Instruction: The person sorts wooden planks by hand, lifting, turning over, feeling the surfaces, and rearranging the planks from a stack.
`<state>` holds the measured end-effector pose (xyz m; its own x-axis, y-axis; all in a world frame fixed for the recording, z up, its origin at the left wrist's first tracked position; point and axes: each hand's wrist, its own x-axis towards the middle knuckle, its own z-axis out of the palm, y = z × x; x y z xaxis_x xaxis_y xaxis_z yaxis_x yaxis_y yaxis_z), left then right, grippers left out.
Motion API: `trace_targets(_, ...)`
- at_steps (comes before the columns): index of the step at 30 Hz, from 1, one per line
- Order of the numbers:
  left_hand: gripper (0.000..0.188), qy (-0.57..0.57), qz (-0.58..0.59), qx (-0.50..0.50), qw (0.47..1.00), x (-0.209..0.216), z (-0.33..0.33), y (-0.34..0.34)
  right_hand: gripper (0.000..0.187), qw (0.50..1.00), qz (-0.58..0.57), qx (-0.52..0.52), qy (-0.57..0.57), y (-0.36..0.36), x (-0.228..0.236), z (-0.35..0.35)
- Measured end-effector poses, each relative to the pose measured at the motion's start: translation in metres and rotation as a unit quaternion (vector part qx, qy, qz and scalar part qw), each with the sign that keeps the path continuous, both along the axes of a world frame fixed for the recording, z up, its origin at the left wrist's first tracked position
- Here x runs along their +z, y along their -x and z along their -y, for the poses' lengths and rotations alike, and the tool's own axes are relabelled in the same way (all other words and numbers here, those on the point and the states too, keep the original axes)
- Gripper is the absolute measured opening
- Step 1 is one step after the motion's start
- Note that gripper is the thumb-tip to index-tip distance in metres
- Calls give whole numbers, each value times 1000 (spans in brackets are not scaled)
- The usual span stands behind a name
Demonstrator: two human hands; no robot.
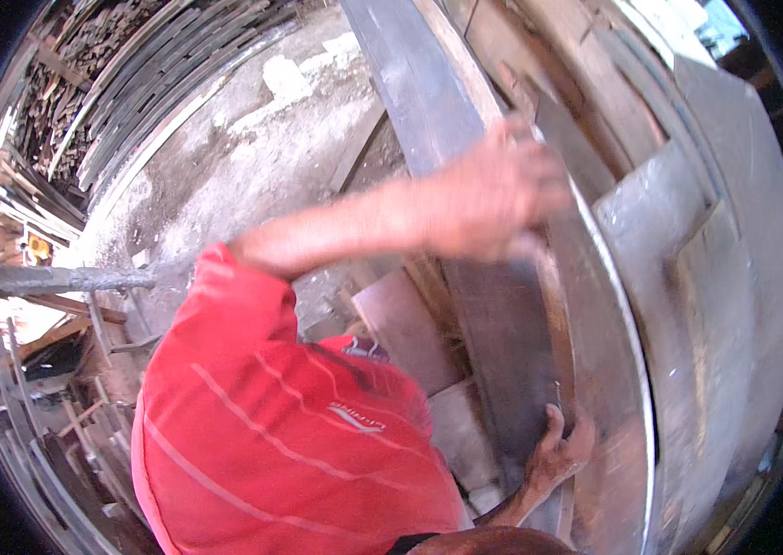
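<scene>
A long grey-brown board point(595, 342) with a pale edge runs from top to bottom beside a dark plank point(493, 342). My left hand point(507, 190) reaches across from the red sleeve and lies over the upper part of these boards. Motion smears its fingers, so whether they hold anything is unclear. Lower down, my right hand point(558, 458) grips the near part of the board at its edge, with the thumb raised apart from the fingers. Part of that hand's fingers fades into blur against the wood.
More broad boards and a grey sheet point(734, 277) lean at the right. Stacked timber strips point(169, 83) fill the far left. A round metal pole point(58, 279) juts in from the left. Rough, dusty ground point(253, 139) stretches behind, with loose wood pieces point(401, 324) near my body.
</scene>
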<state>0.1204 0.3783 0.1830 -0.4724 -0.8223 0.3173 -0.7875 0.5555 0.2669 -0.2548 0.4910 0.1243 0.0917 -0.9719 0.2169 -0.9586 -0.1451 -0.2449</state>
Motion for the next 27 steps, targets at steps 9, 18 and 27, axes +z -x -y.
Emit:
trace_targets(9,104,-115,-72,-175,975,-91,-79,76,29,994,74,-74,21,-12,-14,30)
trace_targets(18,105,-128,76,-86,985,-129,-56,107,30,869,147,-406,241,86,-12,-29)
trace_targets(27,98,-72,32,-212,974,-89,-26,212,48,513,351,-732,281,163,-170,-239)
